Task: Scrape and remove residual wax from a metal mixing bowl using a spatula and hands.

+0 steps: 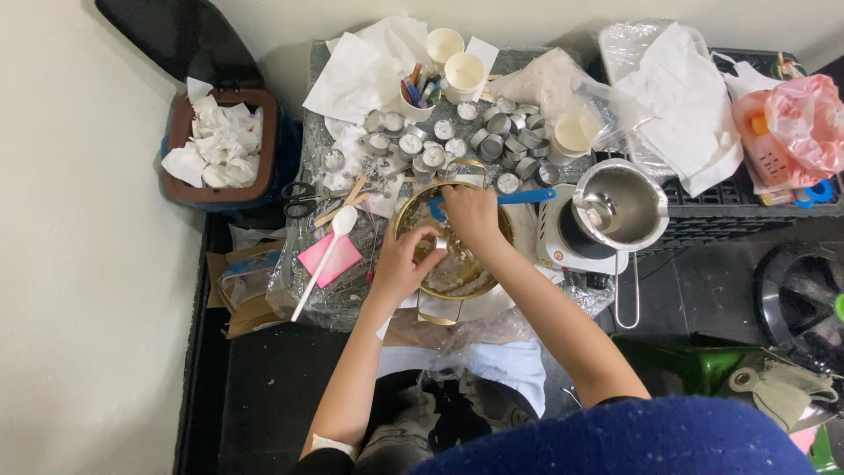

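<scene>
A gold metal bowl with pale crumbly wax in it stands at the front of a small table wrapped in plastic film. My right hand reaches over the bowl's far rim, closed on a blue-handled tool whose handle sticks out to the right. At the bowl's left rim my left hand pinches a small white piece between its fingertips. What that piece is cannot be made out.
Several empty metal tealight cups lie behind the bowl, with paper cups and a cup of crayons. Right: steel pouring pot on a white hot plate. Left: white spoon, pink note, scissors, tissue-filled bin.
</scene>
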